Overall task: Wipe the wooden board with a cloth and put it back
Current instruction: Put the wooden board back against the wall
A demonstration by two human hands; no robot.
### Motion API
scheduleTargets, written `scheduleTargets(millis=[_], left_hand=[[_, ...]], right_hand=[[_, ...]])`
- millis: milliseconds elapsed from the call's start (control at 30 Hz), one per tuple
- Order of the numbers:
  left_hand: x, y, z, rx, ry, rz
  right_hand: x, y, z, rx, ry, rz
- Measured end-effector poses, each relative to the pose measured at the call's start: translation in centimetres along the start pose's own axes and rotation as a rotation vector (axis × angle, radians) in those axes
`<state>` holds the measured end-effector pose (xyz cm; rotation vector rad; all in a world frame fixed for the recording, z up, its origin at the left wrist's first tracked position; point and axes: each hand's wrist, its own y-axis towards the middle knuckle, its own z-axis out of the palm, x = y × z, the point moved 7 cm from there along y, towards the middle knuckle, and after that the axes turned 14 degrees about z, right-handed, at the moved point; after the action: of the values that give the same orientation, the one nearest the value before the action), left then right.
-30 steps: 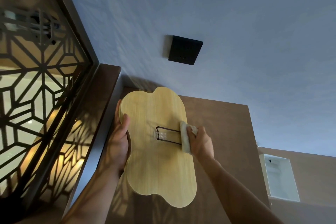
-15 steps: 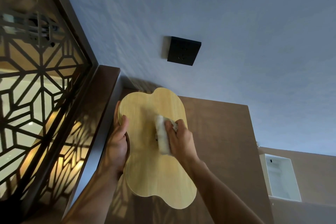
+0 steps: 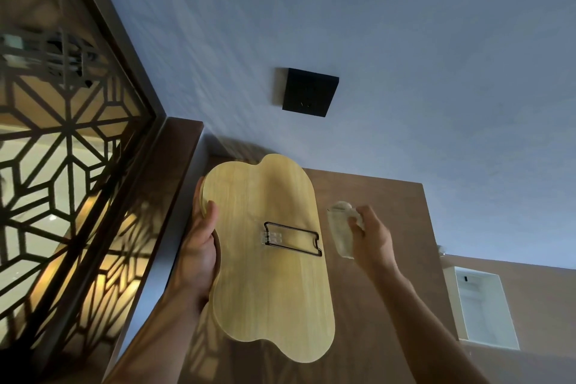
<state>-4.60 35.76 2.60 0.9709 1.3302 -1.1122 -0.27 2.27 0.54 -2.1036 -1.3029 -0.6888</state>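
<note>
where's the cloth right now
In the head view the cloth is in the right hand, just off the right edge of the wooden board, above the brown cabinet top.

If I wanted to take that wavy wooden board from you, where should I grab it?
Probably the bare right edge of the wooden board, at the narrow waist below the wire loop, coming from the right. The left hand already clamps the left waist, thumb on the face, and the right hand holds the cloth clear.

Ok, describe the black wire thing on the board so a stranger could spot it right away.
Find the pale wooden board gripped by the left hand. Across its middle runs a thin black wire loop, pinned at its left end under a small clear bracket. It is the only dark mark on the wood.
</note>
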Motion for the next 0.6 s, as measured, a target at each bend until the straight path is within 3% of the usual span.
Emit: scheduleTargets(millis=[133,200,367,467,600], left_hand=[[-1.4,0.4,0.5,-0.004,-0.086,0.044],[-1.7,0.5,0.7,0.000,-0.098,0.035],[-1.3,0.3,0.3,0.015,0.168,0.046],[-3.1,0.6,1.4,-0.008,0.077,0.037],[-5.1,0.9,2.9,-0.052,-0.039,0.134]], right_hand=[[3.4,-1.2,-1.0,0.312,0.297,0.010],[4.9,-2.0,-0.1,0.423,0.282,0.031],[7.0,-4.0,3.8,0.537,-0.276,-0.131],[8.2,-4.9,5.5,0.517,-0.546,-0.303],[9.3,-5.1,5.9,0.428,-0.643,-0.372]])
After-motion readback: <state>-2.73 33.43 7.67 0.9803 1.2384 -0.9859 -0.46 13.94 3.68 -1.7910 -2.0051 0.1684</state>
